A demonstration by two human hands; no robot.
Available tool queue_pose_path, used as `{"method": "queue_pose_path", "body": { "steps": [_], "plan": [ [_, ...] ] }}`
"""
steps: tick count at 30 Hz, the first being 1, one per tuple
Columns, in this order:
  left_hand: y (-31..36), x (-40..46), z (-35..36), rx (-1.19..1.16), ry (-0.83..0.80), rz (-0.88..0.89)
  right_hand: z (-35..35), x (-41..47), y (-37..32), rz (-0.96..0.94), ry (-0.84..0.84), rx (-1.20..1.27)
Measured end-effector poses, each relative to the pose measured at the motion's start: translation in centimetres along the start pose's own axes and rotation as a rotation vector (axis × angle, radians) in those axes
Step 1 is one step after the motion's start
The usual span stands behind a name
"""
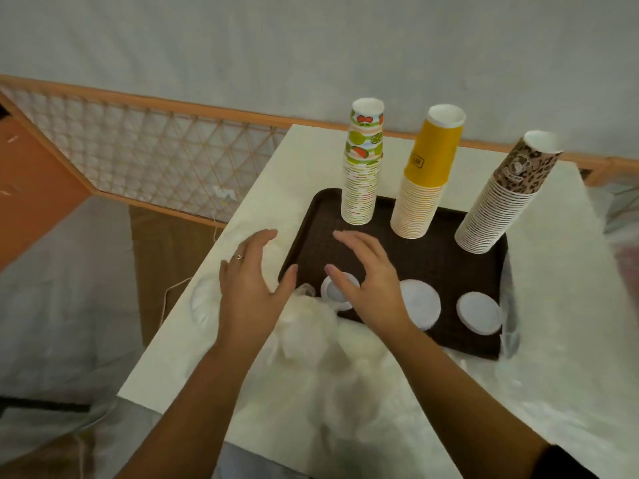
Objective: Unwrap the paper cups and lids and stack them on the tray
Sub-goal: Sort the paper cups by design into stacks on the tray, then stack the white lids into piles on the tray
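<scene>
A dark brown tray [446, 250] lies on the white table. Three upside-down cup stacks stand along its back: a fruit-print stack [361, 174], a yellow stack [423, 188] and a leaning leopard-print stack [498, 205]. Three white lid stacks sit along the tray's front: left lids [336, 289], middle lids [422, 302], right lids [479, 311]. My right hand [371, 274] hovers over the left lids with fingers spread, holding nothing. My left hand [250, 283] is spread open just left of the tray. Crumpled clear wrap [311, 326] lies below the hands.
More clear plastic wrap [539, 392] covers the table's front right. The table edge [173, 326] drops off at left to a covered floor. A wooden lattice rail [155, 160] runs behind the table, along the wall.
</scene>
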State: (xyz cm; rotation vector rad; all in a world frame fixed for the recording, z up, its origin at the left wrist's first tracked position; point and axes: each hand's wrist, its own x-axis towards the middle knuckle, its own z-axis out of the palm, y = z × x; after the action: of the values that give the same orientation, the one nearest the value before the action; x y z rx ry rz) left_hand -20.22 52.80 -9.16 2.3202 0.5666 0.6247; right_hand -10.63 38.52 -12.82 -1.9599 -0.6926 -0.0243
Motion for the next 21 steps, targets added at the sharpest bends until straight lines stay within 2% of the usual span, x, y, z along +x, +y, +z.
{"method": "queue_pose_path", "body": {
  "steps": [3, 6, 11, 13, 16, 21],
  "plan": [
    [-3.3, -3.0, -1.4, 0.098, -0.001, -0.093, 2.5, -2.5, -0.3, 0.027, -0.126, -0.017],
    [-6.2, -5.5, -1.7, 0.195, -0.082, -0.165, 4.3, -4.2, -0.3, 0.072, -0.257, -0.118],
    [-9.0, -7.5, -1.2, 0.315, -0.221, -0.159, 6.0, -5.8, 0.3, 0.18, -0.519, -0.31],
    [-9.6, -7.6, -1.1, 0.36, -0.221, -0.111, 7.1, -6.3, 1.0, 0.203, -0.529, -0.365],
    [-9.6, -7.2, -0.9, 0.41, -0.294, -0.128, 8.5, -6.7, 2.3, 0.164, -0.439, -0.454],
    [-9.0, -6.8, -1.2, 0.43, -0.383, -0.168, 7.7, -6.5, 2.1, 0.227, -0.319, -0.337]
  ]
}}
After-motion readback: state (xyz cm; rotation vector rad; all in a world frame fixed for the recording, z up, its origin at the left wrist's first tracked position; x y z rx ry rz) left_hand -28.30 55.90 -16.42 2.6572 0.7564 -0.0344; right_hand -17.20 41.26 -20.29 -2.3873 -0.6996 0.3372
